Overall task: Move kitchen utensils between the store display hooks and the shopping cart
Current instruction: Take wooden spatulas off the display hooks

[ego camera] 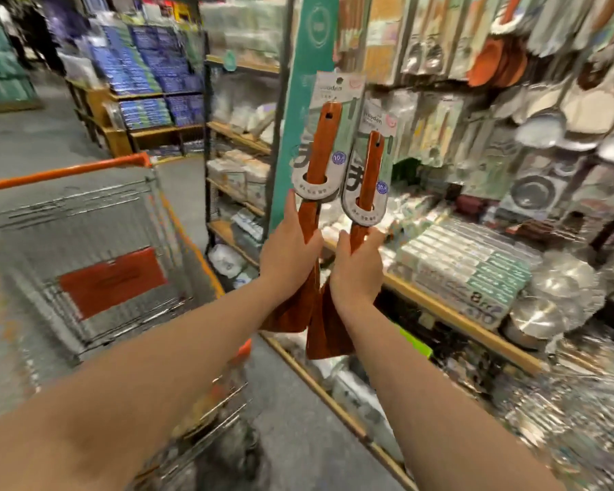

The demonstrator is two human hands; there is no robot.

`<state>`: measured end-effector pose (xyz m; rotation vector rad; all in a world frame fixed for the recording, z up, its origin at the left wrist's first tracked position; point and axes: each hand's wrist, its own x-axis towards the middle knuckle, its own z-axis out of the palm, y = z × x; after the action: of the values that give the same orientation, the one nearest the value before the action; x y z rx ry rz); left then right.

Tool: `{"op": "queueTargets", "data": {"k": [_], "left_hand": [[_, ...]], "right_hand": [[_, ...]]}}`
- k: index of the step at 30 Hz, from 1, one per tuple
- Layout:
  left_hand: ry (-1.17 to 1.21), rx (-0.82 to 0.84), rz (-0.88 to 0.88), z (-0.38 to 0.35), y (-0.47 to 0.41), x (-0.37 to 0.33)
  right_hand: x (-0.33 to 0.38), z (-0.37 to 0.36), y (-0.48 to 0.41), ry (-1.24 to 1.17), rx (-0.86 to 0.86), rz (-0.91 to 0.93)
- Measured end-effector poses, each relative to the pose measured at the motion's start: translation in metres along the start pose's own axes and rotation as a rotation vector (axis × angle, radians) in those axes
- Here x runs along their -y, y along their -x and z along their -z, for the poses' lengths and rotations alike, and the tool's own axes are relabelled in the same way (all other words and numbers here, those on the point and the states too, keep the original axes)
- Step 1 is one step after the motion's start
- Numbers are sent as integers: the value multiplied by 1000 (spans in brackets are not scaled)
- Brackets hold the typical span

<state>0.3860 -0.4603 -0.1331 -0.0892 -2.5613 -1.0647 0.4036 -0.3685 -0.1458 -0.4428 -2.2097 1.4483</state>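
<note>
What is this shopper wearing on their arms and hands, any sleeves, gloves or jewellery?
Nothing that shows. The left forearm and right forearm are bare to the picture's edge, no sleeve in view. The left hand and right hand wear no gloves; no watch, bracelet or ring can be seen, though the picture is blurred.

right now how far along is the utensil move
Done: neither spatula hangs on a hook or lies in the shopping cart. In hand: the left hand grips the left spatula, the right hand the right spatula, handles up, before the hanging display. Left: both must end on hooks or in the cart; the direction cannot be told.
</note>
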Motion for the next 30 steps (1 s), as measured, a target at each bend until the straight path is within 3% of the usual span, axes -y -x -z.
{"op": "queueTargets", "data": {"k": [6, 11, 19, 30], "left_hand": [[8, 16, 109, 70, 5, 113], [-24, -22, 254, 91, -3, 207], [-2, 30, 543, 63, -12, 363], [1, 176, 871, -4, 32, 489]], "right_hand": [[19, -112, 67, 8, 75, -9], [8, -205, 94, 71, 241, -51], [-53, -346, 116, 267, 502, -124], [-152, -429, 157, 534, 737, -191]]}}
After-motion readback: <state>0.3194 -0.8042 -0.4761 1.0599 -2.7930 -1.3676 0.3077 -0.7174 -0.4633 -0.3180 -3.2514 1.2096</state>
